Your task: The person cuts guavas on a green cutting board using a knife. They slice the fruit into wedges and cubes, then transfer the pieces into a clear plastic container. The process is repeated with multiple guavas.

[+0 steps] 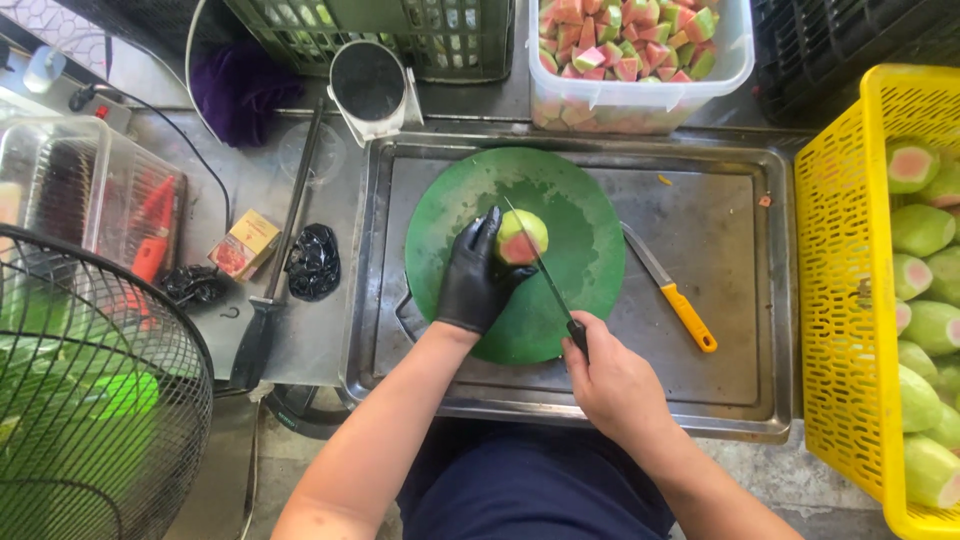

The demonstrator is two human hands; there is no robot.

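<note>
So mid-slice rn: left hand (472,283) in a black glove clamps the pink-fleshed guava half (521,237) on the green cutting board (580,200), right hand (612,385) gripping the knife (545,272) w/ blade on it. Next prob needs a straight push down, fingers clear.

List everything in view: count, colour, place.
guava piece: 1, green skin, pink flesh, on board
cutting board: 1, green, round, in tray
metal tray: 1, steel, centre
spare knife: 1, yellow handle, right of board
clear tub: 1, holds cut guava, top
yellow basket: 1, peeled guavas, right
fan: 1, black grille, lower left
left hand: black glove, holds guava
right hand: bare, grips knife
</note>
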